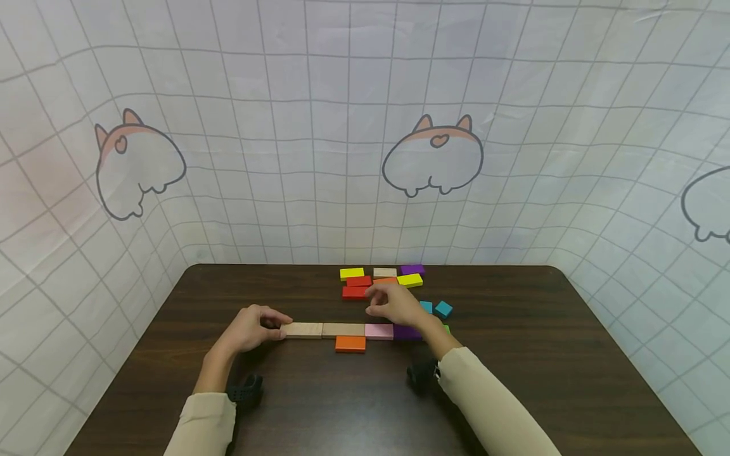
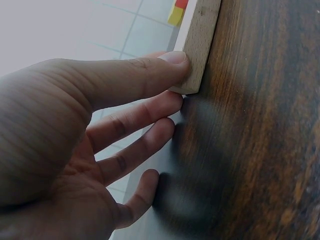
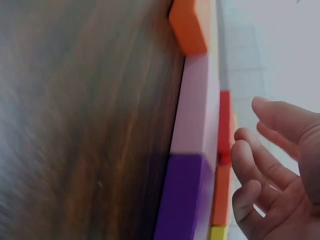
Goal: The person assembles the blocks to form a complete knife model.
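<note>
A row of blocks lies across the table: a plain wooden block (image 1: 303, 331) at its left end, a second plain block (image 1: 343, 329), a pink block (image 1: 379, 332) and a purple block (image 1: 407, 332). Partly covered by the right wrist, a green piece (image 1: 447, 329) shows at the right. An orange block (image 1: 350, 344) touches the row's front side. My left hand (image 1: 251, 329) pinches the leftmost plain block's end between thumb (image 2: 172, 60) and forefinger. My right hand (image 1: 402, 307) hovers behind the row, holding nothing, its fingers loosely bent near a red block (image 1: 355, 292).
Loose blocks lie toward the table's back edge, among them a yellow one (image 1: 352, 273), a plain one (image 1: 384, 272) and a purple one (image 1: 413, 270). Right of the right hand are two blue pieces, one a cube (image 1: 443, 309). A grid-patterned curtain (image 1: 319, 158) surrounds the dark table (image 1: 513, 329).
</note>
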{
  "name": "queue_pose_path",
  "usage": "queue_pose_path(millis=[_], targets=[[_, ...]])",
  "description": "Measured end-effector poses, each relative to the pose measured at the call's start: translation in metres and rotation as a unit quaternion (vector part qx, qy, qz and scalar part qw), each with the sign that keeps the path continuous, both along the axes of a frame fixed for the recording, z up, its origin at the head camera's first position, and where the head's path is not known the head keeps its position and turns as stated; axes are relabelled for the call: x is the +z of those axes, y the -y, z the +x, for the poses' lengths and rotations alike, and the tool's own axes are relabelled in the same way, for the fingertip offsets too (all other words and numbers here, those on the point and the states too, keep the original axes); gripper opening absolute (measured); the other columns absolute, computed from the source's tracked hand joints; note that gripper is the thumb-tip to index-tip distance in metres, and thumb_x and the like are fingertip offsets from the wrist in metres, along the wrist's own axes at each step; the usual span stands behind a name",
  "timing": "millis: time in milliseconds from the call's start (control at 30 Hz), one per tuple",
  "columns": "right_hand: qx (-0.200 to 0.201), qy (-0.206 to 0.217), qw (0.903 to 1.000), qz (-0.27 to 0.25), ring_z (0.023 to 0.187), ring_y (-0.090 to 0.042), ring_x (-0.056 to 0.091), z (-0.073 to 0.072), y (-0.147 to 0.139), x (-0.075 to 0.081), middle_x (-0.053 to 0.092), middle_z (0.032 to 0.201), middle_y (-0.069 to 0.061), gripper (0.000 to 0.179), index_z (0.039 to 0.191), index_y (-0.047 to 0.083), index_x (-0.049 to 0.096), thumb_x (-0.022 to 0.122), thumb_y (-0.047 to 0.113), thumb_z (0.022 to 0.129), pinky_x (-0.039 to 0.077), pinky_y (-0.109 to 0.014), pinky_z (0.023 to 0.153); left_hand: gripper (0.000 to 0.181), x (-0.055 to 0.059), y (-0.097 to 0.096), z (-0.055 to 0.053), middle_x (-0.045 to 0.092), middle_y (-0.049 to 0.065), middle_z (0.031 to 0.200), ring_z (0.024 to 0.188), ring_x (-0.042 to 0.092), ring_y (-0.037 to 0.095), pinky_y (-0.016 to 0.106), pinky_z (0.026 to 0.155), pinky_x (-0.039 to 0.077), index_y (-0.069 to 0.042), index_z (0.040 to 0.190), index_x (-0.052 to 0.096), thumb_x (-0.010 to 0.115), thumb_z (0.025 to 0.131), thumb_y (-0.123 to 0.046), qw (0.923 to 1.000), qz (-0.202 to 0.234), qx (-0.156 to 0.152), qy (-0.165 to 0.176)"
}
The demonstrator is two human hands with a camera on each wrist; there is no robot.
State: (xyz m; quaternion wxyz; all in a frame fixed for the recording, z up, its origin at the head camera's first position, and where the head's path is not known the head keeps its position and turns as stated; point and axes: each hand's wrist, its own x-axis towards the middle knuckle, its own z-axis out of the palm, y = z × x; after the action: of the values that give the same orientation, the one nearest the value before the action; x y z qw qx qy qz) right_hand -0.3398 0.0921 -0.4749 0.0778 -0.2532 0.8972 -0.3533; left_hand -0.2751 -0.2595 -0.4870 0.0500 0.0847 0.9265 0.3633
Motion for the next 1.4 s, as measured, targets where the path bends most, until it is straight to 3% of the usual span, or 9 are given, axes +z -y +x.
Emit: queue_pose_path(millis=[200, 467, 667, 867, 1167, 1400], targets=[[-0.007, 0.011, 0.9998, 0.013, 0.095, -0.017, 0.065, -0.02, 0.002, -0.007, 0.071, 0.103, -0.003, 0.041, 0.132, 0.01, 0.066, 0.076, 0.017, 0.093, 0.054, -0.039, 0.09, 0.022, 0.0, 0.0, 0.0, 0.072, 0.002, 0.097, 0.084, 0.059, 0.017, 0.033, 0.075, 0.049, -0.015, 0.108, 0.081, 0.082, 0.086, -0.012, 1.0, -0.001, 0.004, 0.002], [-0.02, 0.041, 0.9989, 0.009, 0.07, -0.014, 0.058, -0.033, 0.011, -0.016, 0.067, 0.091, -0.003, 0.04, 0.132, 0.01, 0.067, 0.076, 0.014, 0.093, 0.049, -0.027, 0.067, 0.022, 0.001, 0.0, 0.001, 0.072, 0.002, 0.097, 0.084, 0.059, 0.016, 0.033, 0.076, 0.049, -0.015, 0.108, 0.081, 0.082, 0.087, -0.013, 1.0, 0.001, 0.004, 0.003], [-0.037, 0.05, 0.9977, 0.026, 0.063, -0.015, 0.059, -0.035, 0.019, -0.013, 0.064, 0.085, -0.004, 0.04, 0.133, 0.011, 0.066, 0.075, 0.014, 0.094, 0.049, -0.027, 0.062, 0.022, 0.001, -0.001, 0.002, 0.072, 0.002, 0.097, 0.084, 0.059, 0.016, 0.033, 0.075, 0.049, -0.015, 0.108, 0.081, 0.082, 0.087, -0.013, 1.0, 0.0, 0.008, 0.004], [-0.052, 0.038, 0.9974, 0.033, 0.058, -0.016, 0.061, -0.036, 0.022, -0.013, 0.064, 0.082, -0.006, 0.031, 0.124, 0.012, 0.069, 0.075, 0.013, 0.093, 0.049, -0.028, 0.061, 0.022, 0.002, -0.001, 0.003, 0.072, 0.002, 0.097, 0.084, 0.059, 0.016, 0.033, 0.075, 0.049, -0.016, 0.108, 0.081, 0.082, 0.087, -0.013, 0.9999, 0.0, 0.01, 0.008], [0.001, 0.061, 0.9981, 0.012, 0.061, -0.016, 0.058, -0.036, 0.01, -0.013, 0.06, 0.079, -0.006, 0.028, 0.12, 0.006, 0.069, 0.069, 0.0, 0.093, 0.05, -0.027, 0.061, 0.022, 0.001, -0.002, 0.002, 0.073, 0.002, 0.098, 0.084, 0.059, 0.016, 0.033, 0.075, 0.049, -0.016, 0.108, 0.081, 0.082, 0.087, -0.013, 1.0, 0.001, 0.005, 0.003], [0.03, 0.076, 0.9966, 0.008, 0.063, -0.015, 0.058, -0.035, 0.004, -0.015, 0.066, 0.08, -0.005, 0.029, 0.122, 0.007, 0.069, 0.068, -0.002, 0.094, 0.048, -0.026, 0.06, 0.022, 0.002, -0.001, 0.002, 0.073, 0.002, 0.098, 0.084, 0.06, 0.016, 0.033, 0.075, 0.05, -0.015, 0.108, 0.081, 0.082, 0.086, -0.013, 1.0, 0.001, 0.003, 0.0]])
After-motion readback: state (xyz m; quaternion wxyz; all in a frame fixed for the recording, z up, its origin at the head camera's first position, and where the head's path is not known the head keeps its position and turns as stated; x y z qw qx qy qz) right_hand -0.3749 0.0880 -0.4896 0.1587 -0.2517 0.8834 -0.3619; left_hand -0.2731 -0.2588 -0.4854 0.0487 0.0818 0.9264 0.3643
